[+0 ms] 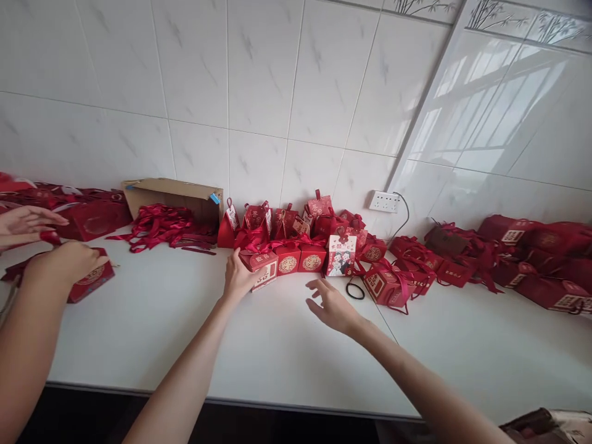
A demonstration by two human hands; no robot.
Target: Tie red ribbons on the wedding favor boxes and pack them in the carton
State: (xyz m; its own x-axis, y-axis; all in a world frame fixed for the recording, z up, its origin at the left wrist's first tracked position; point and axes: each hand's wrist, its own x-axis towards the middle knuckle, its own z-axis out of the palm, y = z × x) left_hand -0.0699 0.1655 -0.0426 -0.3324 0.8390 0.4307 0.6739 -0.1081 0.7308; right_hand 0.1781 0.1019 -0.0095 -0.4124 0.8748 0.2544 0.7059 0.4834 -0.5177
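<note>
My left hand (pixel 238 277) is closed around a small red gift box (pixel 263 269) at the left end of a row of red boxes on the white counter (pixel 259 351). My right hand (pixel 332 304) hovers open above the counter, fingers spread, holding nothing. It is just in front of a box printed with a cartoon couple (pixel 341 255) and close to a black hair tie (pixel 355 290). More red ribboned boxes (pixel 300 256) stand behind in a cluster against the tiled wall.
Another person's hands (pixel 55 259) work on a red box (pixel 90 280) at the far left. A cardboard carton (pixel 173 196) with loose red ribbons (pixel 160 225) lies at the back. Red bags (pixel 531 256) pile at right. A wall socket (pixel 383 201) sits behind.
</note>
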